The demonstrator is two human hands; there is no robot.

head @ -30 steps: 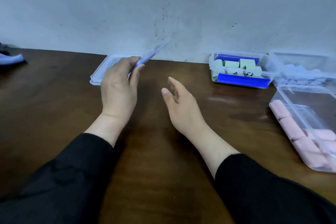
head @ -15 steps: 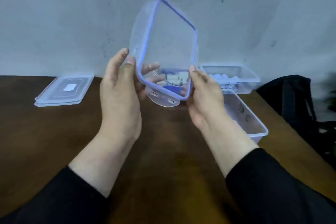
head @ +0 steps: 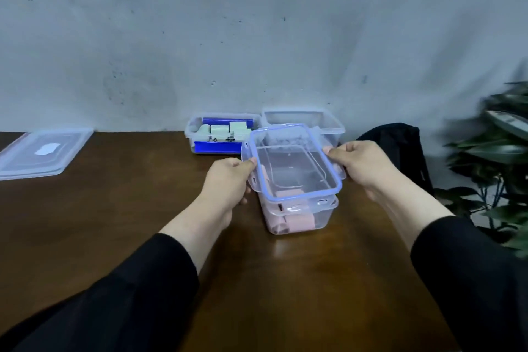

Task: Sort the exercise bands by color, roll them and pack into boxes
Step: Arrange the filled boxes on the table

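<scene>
Both hands hold a clear lid [head: 294,161] with a blue seal rim just over the open box of pink bands [head: 297,216], which stands on the brown worktop [head: 143,223] right of centre. The lid is tilted, its far end raised and its near end low over the box's rim; its long axis runs away from the person, roughly in line with the box's. The left hand [head: 225,183] pinches the lid's left edge, thumb on top and fingers curled beneath. The right hand [head: 361,163] grips the right edge, fingers curled round it. Rolled pink bands lie inside the box, seen through its clear wall.

Behind it, against the grey wall, stands a box of pale green rolls [head: 221,134] with blue strips, bearing dark markings too small to read. Just right of that stands another clear box [head: 303,120], partly hidden by the lid. 2 stacked lids [head: 43,153] lie at the worktop's far left, the top one showing a white patch with no legible writing.
</scene>
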